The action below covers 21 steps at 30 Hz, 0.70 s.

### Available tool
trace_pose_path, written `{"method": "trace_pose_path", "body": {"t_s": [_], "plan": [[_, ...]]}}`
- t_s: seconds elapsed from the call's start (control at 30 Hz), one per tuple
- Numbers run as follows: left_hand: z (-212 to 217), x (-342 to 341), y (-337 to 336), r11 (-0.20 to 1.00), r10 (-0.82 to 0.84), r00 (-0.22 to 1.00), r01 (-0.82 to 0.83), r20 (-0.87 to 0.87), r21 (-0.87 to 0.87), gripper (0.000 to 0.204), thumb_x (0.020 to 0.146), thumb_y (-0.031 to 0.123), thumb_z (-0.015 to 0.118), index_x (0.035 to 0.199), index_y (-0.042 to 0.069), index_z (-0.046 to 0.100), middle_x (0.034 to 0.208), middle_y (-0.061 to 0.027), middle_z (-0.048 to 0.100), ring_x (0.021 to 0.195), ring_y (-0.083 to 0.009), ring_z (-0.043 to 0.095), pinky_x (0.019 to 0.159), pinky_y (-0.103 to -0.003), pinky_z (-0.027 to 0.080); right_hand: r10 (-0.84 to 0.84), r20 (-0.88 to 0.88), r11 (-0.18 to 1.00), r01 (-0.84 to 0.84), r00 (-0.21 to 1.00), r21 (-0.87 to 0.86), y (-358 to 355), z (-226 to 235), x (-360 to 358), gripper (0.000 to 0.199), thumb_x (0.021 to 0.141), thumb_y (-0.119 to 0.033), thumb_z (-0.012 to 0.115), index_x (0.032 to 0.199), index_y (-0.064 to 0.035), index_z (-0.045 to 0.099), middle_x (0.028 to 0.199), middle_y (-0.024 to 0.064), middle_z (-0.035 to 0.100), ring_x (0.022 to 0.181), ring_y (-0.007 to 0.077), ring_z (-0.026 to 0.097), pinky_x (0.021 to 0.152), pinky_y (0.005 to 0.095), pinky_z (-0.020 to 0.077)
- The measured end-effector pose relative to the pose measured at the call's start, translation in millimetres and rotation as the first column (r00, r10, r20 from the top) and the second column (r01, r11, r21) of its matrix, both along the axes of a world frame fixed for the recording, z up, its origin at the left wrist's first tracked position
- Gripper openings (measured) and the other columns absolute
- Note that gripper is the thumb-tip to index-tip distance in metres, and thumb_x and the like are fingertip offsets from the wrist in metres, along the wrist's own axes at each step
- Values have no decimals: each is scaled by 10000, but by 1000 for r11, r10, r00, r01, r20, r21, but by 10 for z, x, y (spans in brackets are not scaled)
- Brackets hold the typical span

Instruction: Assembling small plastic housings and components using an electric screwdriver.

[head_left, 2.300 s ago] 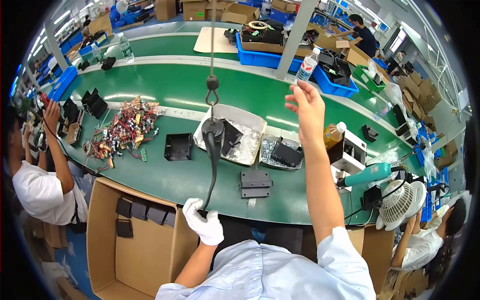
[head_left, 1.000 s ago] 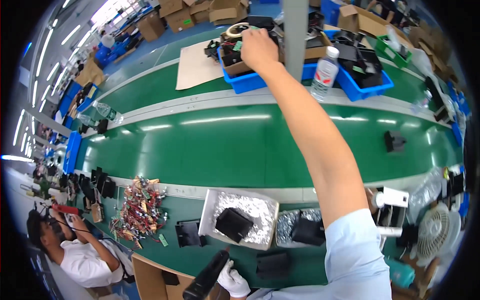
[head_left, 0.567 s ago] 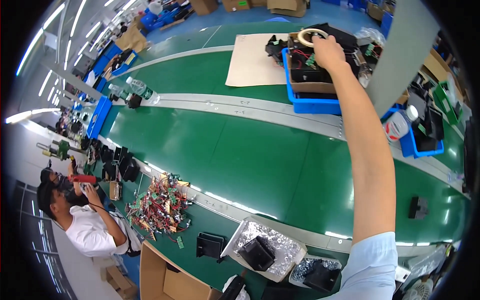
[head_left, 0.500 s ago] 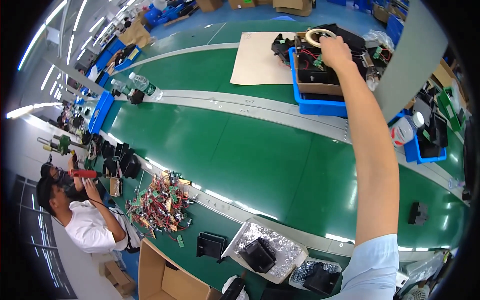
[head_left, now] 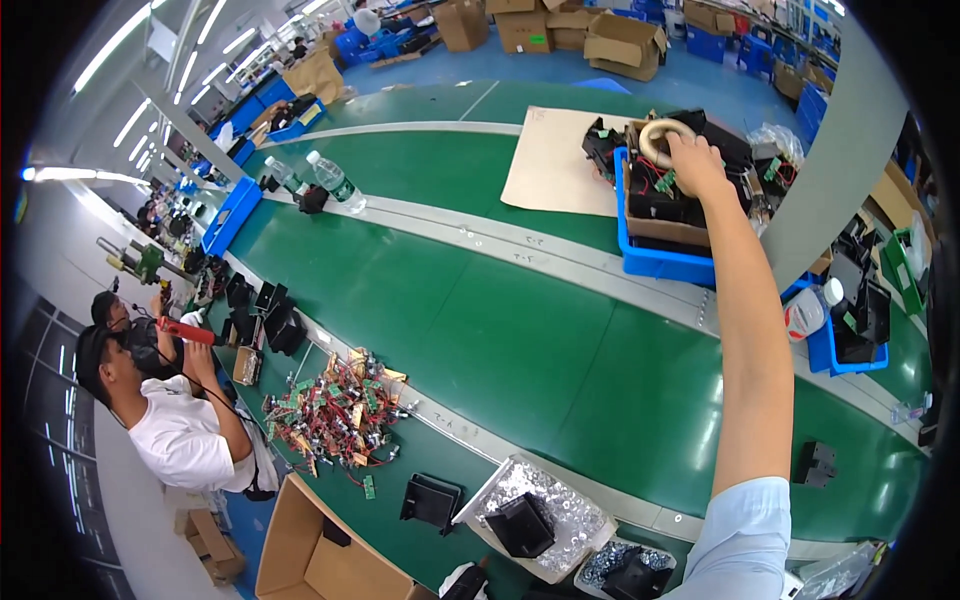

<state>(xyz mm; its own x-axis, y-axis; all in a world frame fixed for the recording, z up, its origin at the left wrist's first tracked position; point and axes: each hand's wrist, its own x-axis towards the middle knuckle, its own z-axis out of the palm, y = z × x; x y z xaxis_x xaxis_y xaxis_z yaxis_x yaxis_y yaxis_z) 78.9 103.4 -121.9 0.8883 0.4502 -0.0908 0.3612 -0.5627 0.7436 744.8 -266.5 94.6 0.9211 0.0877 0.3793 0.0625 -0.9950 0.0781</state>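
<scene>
Right hand [head_left: 697, 165] is stretched far forward across the green belt, its fingers closed on a beige tape roll [head_left: 664, 137] that sits at the top of a blue bin [head_left: 660, 262] full of dark parts and wiring. The roll lies straight ahead and a little to the right of the person, at the very end of the bare forearm's reach, its ring tilted with the open centre facing roughly toward the camera; the fingers wrap its right side. Only this hand is anywhere near it. The left hand barely shows: a bit of white glove [head_left: 463, 580] sits at the bottom edge, close to the body, and whether it is open or holding something cannot be told. A cardboard sheet [head_left: 553, 165] lies just left of the bin, touching or almost touching it. Between the body and the bin runs the wide green tabletop [head_left: 480, 340], crossed by pale rails. On the near strip stand a foil-lined tray [head_left: 585, 510] with a black part in it, a black square piece [head_left: 432, 500], and a heap of small circuit boards [head_left: 335, 405]. An open cardboard box [head_left: 320, 545] sits below at the near edge. Two water bottles [head_left: 320, 180] stand on the far left. A seated person in a white shirt [head_left: 175, 440] works to the left with a red tool. Beyond, the hall has a blue floor, stacked cartons and strip lights.
</scene>
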Motion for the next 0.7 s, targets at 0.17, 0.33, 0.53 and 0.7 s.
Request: {"method": "trace_pose_path", "body": {"t_s": [0.17,0.33,0.53,0.7], "plan": [[9,138,-118,995,40,994,-49,106,87,293,847,88,578,1121,-11,611,1080,-151,646,935,-298,609,854,-369,479,2,-185,988,-30,983,-153,54,164,-110,241,865,-65,528,1058,-128,658,1132,99,642,1010,320,574,829,455,459],[72,250,-213,987,20,980,-51,200,151,267,833,59,581,1087,-13,617,1060,-149,646,904,-297,608,837,-364,480,52,238,772,-190,970,606,-177,202,-144,280,892,-71,515,1140,-97,642,1054,105,675,816,278,612,730,359,478],[1253,870,-432,973,-76,963,16,257,229,238,816,24,584,1047,-15,624,1035,-147,646,866,-296,607,817,-358,480,31,316,-225,-301,948,927,390,503,-1008,283,938,-133,553,1209,-57,585,963,48,633,664,66,528,536,167,389],[814,7,-240,981,-126,977,98,169,165,235,788,-25,568,1016,-14,625,1042,-161,646,897,-326,612,848,-377,477,-43,337,-583,-297,941,756,911,874,-2093,165,887,-99,530,1027,-25,574,893,65,588,584,79,510,436,173,333]]}}
